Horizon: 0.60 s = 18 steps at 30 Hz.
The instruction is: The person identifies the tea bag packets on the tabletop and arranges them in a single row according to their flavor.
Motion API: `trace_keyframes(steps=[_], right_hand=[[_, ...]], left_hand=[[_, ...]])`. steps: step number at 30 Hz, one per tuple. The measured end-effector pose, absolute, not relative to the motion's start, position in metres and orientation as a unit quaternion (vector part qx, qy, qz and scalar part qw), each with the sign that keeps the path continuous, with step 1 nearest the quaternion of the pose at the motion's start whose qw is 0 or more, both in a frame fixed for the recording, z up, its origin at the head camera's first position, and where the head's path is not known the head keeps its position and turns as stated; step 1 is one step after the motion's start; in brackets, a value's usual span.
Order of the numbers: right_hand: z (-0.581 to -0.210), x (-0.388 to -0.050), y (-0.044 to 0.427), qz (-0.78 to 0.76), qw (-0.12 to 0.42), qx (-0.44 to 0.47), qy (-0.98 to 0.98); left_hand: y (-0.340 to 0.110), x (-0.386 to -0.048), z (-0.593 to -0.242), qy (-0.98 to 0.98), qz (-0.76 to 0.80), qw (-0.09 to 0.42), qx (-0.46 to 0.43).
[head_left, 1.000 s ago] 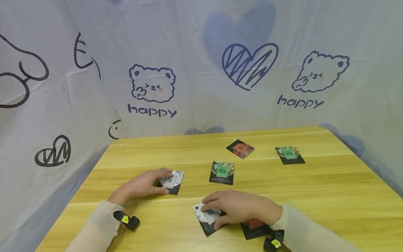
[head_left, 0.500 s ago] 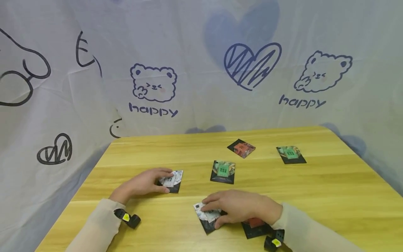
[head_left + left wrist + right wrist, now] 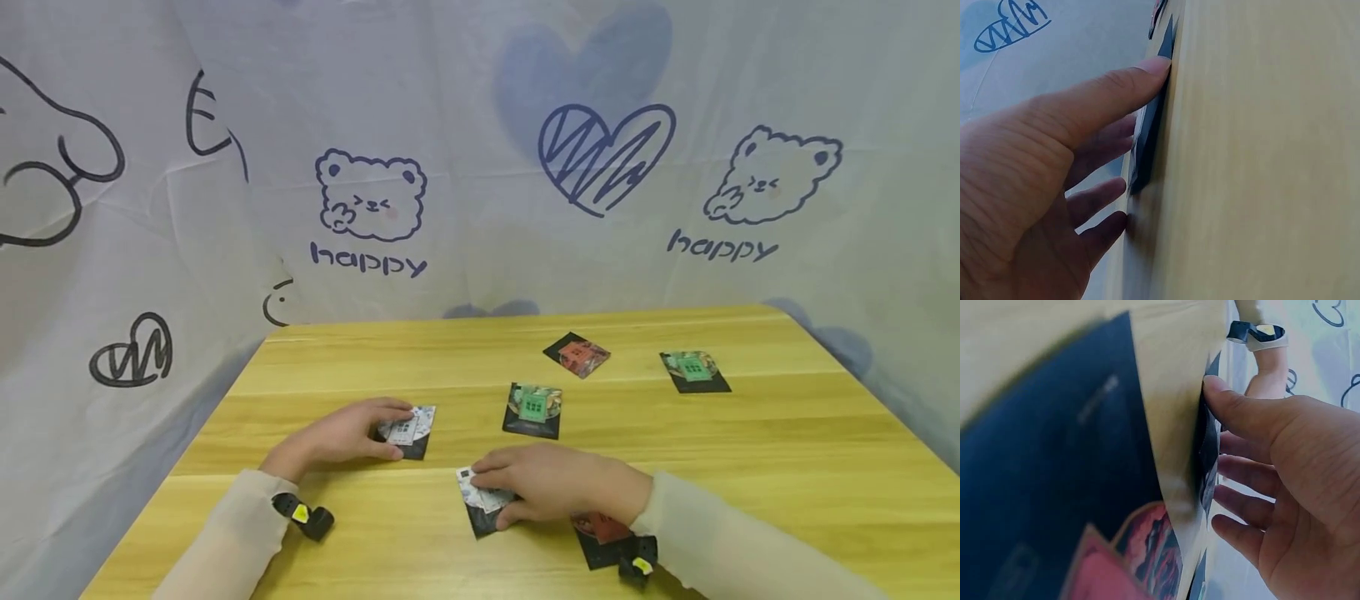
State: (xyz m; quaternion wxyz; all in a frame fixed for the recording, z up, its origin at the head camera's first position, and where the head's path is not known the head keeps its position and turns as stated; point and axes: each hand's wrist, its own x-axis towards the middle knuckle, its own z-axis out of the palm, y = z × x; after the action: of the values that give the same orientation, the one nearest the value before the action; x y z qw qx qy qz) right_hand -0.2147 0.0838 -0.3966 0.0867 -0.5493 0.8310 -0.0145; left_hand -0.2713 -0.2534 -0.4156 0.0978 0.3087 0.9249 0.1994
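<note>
Head view, from where I stand. Six flat, glossy rectangular packets, contents hidden, on a yellow wood-grain table (image 3: 375, 546).
Left hand (image 3: 341, 435): fingers bent over a black-and-white floral packet (image 3: 417, 433), thumb at its near edge, holding it between them.
Right hand (image 3: 558, 481): likewise curved, thumb and fingers gripping a second black-and-white packet (image 3: 476, 505), which lies slantwise beneath the fingertips, nearer the person than the left fingers.
Black packet with red label (image 3: 600, 546): behind the right fingers, partly covered by the wrist.
Black packet with green label (image 3: 532, 411): just beyond the right fingers.
Tilted black-and-red packet (image 3: 577, 355): farther beyond them.
Second green-labelled packet (image 3: 695, 372): well apart, beyond the right fingers and to their right.
White cloth backdrop (image 3: 465, 92), drawn with hearts and bears: behind everything.

Left wrist view. Thumb tip against the packet's dark near edge; remaining fingers spread along the opposite side, the last two bent beside the packet's end.

Right wrist view. Thumb tip on the dark near edge of the second black-and-white packet, fingers bent behind it; its surface creased. Red-labelled packet large in front of the thumb. Whether the gripped packet is off the table, I cannot tell.
</note>
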Motion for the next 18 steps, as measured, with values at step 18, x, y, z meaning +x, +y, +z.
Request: trace_keyframes(steps=[18], right_hand=[[-0.4,-0.231,0.059,0.002,0.085,-0.519,0.851]], left_hand=[[-0.254,-0.274,-0.421,0.922,0.254,0.099,0.274]])
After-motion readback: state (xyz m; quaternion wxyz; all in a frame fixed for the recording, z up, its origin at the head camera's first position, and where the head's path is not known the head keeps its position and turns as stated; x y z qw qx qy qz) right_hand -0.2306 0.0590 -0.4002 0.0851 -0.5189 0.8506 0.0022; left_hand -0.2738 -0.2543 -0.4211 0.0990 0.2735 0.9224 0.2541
